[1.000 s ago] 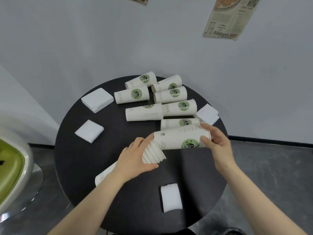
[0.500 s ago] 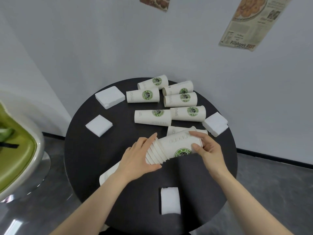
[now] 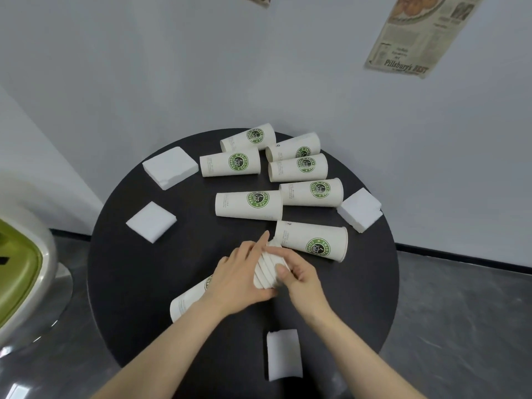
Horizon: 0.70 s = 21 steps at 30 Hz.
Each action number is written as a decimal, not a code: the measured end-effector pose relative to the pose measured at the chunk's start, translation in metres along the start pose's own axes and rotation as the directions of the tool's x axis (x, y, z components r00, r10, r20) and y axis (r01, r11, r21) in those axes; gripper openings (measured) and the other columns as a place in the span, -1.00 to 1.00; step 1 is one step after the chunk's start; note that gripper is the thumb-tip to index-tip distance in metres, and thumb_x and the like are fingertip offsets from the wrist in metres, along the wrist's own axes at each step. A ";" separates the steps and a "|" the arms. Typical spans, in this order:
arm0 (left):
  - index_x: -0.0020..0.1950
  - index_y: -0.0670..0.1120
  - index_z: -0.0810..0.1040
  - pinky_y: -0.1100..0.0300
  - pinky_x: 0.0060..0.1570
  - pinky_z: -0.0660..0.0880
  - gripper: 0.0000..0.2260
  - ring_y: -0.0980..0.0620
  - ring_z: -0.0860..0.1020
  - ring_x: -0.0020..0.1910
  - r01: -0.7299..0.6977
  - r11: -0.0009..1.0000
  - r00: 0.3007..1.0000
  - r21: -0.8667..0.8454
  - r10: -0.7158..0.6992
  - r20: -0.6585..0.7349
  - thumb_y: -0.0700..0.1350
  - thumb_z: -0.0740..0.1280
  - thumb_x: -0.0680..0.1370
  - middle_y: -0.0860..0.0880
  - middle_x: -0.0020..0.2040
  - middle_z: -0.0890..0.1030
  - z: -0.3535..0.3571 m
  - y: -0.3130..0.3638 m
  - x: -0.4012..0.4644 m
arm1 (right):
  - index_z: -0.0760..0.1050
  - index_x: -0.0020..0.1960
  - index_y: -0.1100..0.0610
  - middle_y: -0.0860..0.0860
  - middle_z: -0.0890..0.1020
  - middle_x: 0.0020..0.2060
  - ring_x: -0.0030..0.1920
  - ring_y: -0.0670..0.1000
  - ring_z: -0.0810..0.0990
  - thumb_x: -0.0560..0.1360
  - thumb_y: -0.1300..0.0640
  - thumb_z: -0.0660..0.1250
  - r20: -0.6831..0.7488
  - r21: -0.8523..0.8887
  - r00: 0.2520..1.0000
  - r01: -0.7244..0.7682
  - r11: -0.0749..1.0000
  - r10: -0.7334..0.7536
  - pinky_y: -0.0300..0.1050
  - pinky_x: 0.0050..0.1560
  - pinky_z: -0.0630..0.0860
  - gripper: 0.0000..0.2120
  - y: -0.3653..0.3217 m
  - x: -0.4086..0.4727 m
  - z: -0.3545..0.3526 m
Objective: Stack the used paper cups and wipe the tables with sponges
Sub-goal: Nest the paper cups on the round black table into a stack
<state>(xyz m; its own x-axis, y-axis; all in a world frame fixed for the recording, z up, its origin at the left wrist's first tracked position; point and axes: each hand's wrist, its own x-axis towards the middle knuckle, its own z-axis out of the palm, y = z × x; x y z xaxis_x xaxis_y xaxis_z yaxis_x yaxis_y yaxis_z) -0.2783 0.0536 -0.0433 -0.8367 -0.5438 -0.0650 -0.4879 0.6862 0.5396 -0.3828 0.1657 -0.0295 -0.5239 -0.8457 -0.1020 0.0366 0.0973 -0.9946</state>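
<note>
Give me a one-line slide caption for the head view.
Both hands, left hand and right hand, grip a nested cup stack on a round black table among loose cups and white sponges.

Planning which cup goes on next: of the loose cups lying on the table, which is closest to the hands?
The cup lying just past the right hand, its narrow base almost touching the stack. The other six lie farther back, toward the wall.

Round black table point(image 3: 129, 269) standing against a grey wall. Seven single paper cups lie on their sides across the far half, the nearest one point(image 3: 312, 240) just past centre. A nested cup stack point(image 3: 190, 300) lies left of centre. Four white sponges: far left point(image 3: 170, 167), left point(image 3: 151, 221), right point(image 3: 359, 210), near edge point(image 3: 283, 354)
</note>
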 end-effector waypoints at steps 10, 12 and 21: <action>0.54 0.20 -0.11 0.17 0.16 0.31 -0.10 0.08 0.32 0.25 -0.069 0.994 0.995 0.088 0.063 0.074 0.26 0.36 0.36 0.09 0.27 0.25 0.005 -0.005 0.026 | 0.50 0.18 -0.33 -0.11 0.41 0.35 0.37 -0.14 0.34 0.48 0.09 0.37 -0.178 -0.281 0.983 -0.011 0.960 -0.041 -0.07 0.40 0.31 -0.62 0.019 0.014 -0.054; 0.54 0.19 -0.10 0.17 0.17 0.29 -0.10 0.09 0.31 0.26 -0.052 0.996 0.997 0.067 0.048 0.053 0.25 0.38 0.36 0.09 0.28 0.25 0.002 -0.008 0.028 | 0.42 0.17 -0.44 -0.12 0.28 0.41 0.41 -0.17 0.22 0.48 0.12 0.40 -0.342 -0.421 0.936 -0.073 0.904 -0.084 -0.01 0.45 0.19 -0.51 0.023 0.019 -0.073; 0.53 0.21 -0.16 0.18 0.21 0.25 -0.07 0.11 0.29 0.29 -0.030 0.998 0.997 0.053 0.026 0.076 0.25 0.39 0.37 0.10 0.29 0.23 -0.002 -0.018 0.027 | 0.47 0.29 -0.14 0.00 0.24 0.46 0.44 0.05 0.19 0.45 0.26 0.38 -0.531 -0.564 0.847 -0.351 0.747 -0.003 0.10 0.37 0.03 -0.51 0.034 0.040 -0.103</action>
<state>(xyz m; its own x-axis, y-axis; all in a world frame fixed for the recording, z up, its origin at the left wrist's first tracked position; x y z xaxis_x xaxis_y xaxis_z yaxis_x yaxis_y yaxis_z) -0.2910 0.0256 -0.0532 -0.8655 -0.4876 -0.1145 -0.4750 0.7266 0.4964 -0.4898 0.1895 -0.0657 -0.8961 -0.4378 -0.0730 -0.2686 0.6659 -0.6960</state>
